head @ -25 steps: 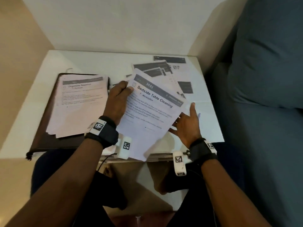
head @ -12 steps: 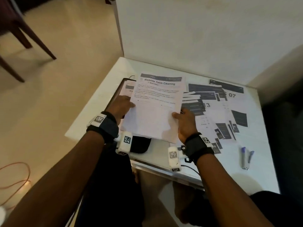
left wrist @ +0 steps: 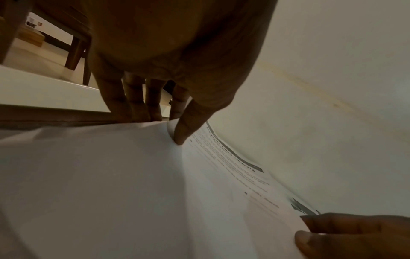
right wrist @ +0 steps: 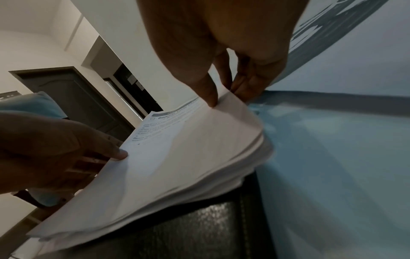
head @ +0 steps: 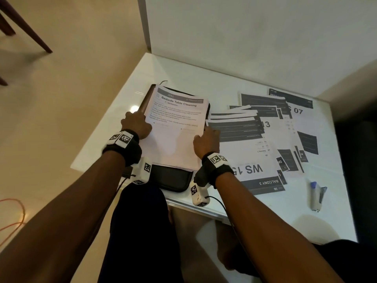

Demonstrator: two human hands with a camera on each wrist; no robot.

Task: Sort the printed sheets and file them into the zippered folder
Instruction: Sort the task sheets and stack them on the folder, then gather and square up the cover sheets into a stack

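Both hands square a stack of sheets (head: pixel 175 135) on the open folder (head: pixel 171 177) on the white surface (head: pixel 224 82): the left hand (head: pixel 135 124) pinches its left edge, the right hand (head: pixel 206 139) its right. Unsorted sheets (head: pixel 263 127) lie just beside; judging by that, gathering them comes next.

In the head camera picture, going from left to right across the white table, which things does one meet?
Left hand → stack topped by the Bedside Table Cleaning sheet, on the dark folder → right hand → spread dark-banded sheets → pens.
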